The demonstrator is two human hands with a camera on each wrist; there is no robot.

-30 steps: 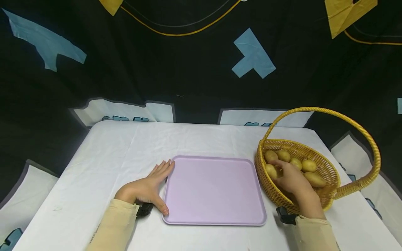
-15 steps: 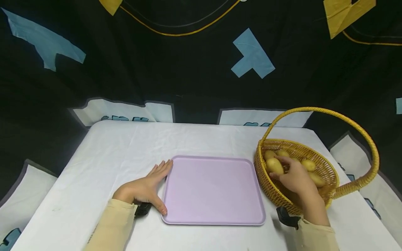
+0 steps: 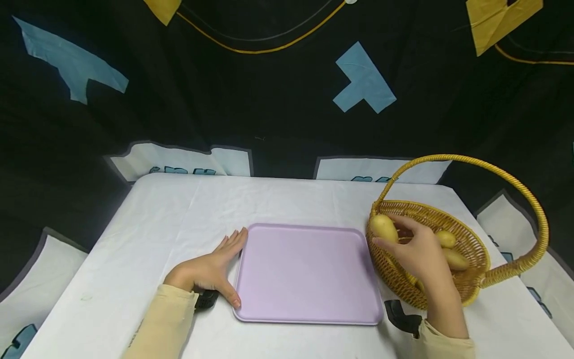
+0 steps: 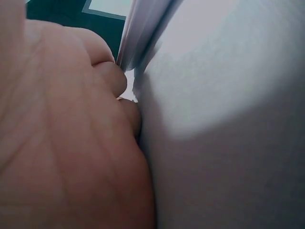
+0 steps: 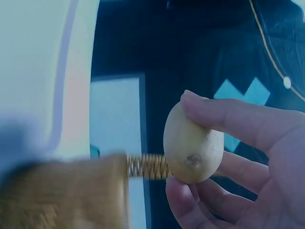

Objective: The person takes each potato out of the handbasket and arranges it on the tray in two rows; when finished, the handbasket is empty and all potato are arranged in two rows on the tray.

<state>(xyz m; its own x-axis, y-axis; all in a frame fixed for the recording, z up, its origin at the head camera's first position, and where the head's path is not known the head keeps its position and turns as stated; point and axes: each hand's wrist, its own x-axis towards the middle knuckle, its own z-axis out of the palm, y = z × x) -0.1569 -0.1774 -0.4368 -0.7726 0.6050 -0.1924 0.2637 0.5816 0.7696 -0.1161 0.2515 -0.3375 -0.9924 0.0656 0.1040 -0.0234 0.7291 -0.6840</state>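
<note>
In the head view, the left hand (image 3: 206, 268) lies on the left side of the tray (image 3: 309, 274), with the thumb and the fingers spread wide apart. The thumb touches the near left corner of the tray, and the fingertips are at the far left corner. The right hand (image 3: 423, 252) pinches a potato (image 3: 383, 228) between thumb and fingers. This potato is above the left part of the wicker basket (image 3: 430, 214), which stands just to the right of the tray. More potatoes (image 3: 455, 259) lie inside, to the right of the hand, and the tall handle (image 3: 471, 158) rises over them. A white cloth (image 3: 269, 199) covers the table, and a black curtain (image 3: 278, 109) hangs at the far side.

In the left wrist view, the palm of the left hand fills the left part, and the rim of the tray is close to the fingers. From this view alone I cannot tell how all the fingers stand.

In the right wrist view, the right hand holds the potato by its two ends, and a dark spot is visible on its skin. The basket appears blurred at lower left.
</note>
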